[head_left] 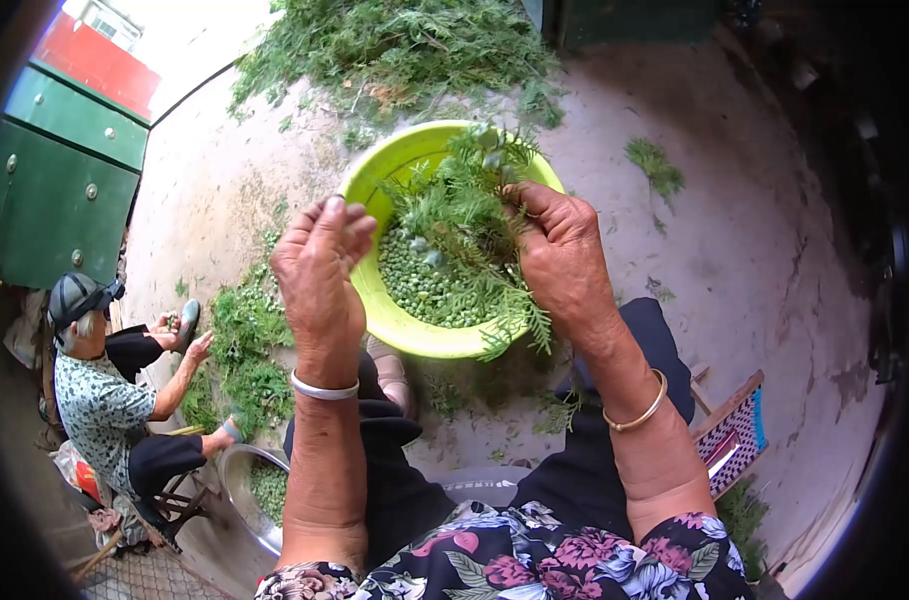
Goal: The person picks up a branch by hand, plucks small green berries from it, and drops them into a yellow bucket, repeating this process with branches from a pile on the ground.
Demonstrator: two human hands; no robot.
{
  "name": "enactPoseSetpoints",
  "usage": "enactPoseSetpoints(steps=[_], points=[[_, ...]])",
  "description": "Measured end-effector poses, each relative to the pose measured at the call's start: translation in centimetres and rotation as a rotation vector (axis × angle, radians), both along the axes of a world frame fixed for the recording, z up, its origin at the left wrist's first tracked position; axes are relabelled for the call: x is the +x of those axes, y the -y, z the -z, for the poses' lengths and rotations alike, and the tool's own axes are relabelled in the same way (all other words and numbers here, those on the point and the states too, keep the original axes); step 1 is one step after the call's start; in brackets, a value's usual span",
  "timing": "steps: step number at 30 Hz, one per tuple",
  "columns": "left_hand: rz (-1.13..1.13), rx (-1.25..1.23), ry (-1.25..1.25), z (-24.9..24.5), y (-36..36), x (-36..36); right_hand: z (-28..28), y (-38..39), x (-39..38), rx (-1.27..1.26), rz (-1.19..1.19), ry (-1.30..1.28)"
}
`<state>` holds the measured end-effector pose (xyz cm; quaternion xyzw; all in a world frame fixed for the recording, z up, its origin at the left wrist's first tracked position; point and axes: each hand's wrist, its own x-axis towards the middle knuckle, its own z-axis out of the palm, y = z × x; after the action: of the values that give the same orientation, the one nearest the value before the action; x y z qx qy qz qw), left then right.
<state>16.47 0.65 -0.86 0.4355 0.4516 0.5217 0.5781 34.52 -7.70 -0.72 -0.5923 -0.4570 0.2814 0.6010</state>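
A yellow-green basin point(415, 338) stands between my knees, with many small green cones point(412, 277) in its bottom. Over its right half, my right hand point(565, 250) is closed on a leafy green branch point(465, 215) that carries a few pale bluish cones. At the basin's left rim is my left hand point(320, 255), raised, with thumb and fingers curled near each other. Its fingertips are slightly blurred, and whether anything is between them cannot be made out. It does not touch the branch.
At the left a seated person point(110, 385) in a cap handles greenery beside a metal bowl point(237, 480) of green cones. A large heap of cut branches point(405, 50) lies beyond the basin. A woven folding stool point(732, 435) is at the right, a loose sprig point(655, 168) behind it.
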Motion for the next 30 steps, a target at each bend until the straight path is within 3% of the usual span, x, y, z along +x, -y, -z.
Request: enactPoseSetpoints(steps=[6,8,10,13,16,19,30], points=[[0.058,0.201,-0.012,-1.7,1.3,1.1,1.3,-0.2,-0.3,0.027,-0.157,-0.137],[0.125,0.244,-0.02,-2.2,1.9,1.8,1.3,0.1,-0.5,-0.064,-0.121,0.079],[0.128,0.265,-0.102,-2.1,2.4,1.9,1.0,0.2,-0.9,-0.063,-0.142,0.099],[0.214,0.538,-0.424,-1.2,2.4,1.8,0.6,0.5,-1.0,-0.121,-0.19,0.154],[0.163,0.776,-0.668,-0.9,3.1,2.0,1.0,0.4,-1.2,-0.144,-0.207,0.191],[0.115,0.805,-0.755,-0.3,3.4,2.3,1.3,0.4,-1.4,-0.118,-0.198,0.211],[0.17,0.734,-0.72,-0.6,2.3,1.7,0.4,0.4,-1.0,-0.089,-0.253,0.274]])
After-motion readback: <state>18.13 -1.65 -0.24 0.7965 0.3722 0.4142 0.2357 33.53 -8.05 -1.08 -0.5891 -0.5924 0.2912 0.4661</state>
